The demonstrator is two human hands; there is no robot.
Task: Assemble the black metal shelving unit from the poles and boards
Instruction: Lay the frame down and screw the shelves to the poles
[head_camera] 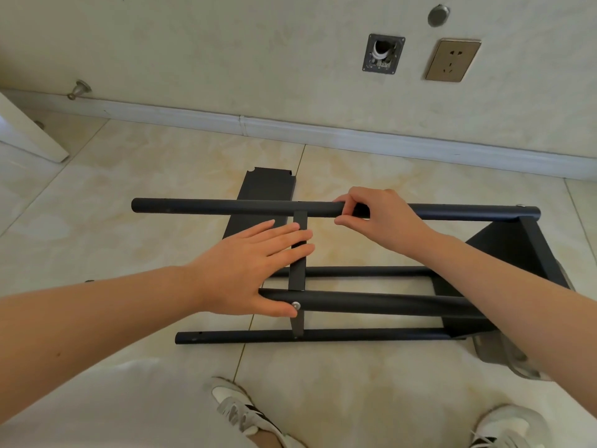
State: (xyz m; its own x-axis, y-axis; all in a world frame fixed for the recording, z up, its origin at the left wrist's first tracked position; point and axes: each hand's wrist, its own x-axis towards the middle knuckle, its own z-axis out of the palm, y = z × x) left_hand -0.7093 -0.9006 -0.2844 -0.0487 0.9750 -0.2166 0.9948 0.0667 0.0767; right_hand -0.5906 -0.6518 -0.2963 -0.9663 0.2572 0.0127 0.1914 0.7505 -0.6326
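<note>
Underneath everything, a pale shiny tile floor (129, 221), with a cream wall (226, 59) behind. In the middle of the floor, just in front of the feet, the half-built black metal shelving unit (355, 271), tipped over on its side. Four long round black poles (387, 303), all running left to right across the view, two up high and two down low. At the right end, a flat black end board (517, 247) joined to the poles. About halfway along, a thin black middle board (297, 273), seen from its edge, reaching from the near high pole to the far high pole (226, 208). Behind the unit, flat on the tiles and apart from the hands, a loose black board (265, 185), not yet put on. Left hand (252, 263) spread flat with straight fingers, pressing on the edge of the middle board, thumb lying along the near high pole, holding nothing. Right hand (381, 218) curled around the far high pole, thumb below and fingers above, pinching it just to the right of the spot where pole and middle board meet. That meeting spot just past the left fingertips and just left of the right fingers, so nearer to the right hand. Probably lining up the far pole with the board, with any sliding going along the pole, left or right. By the left thumb, a small silver screw (295, 306) in the near high pole.
</note>
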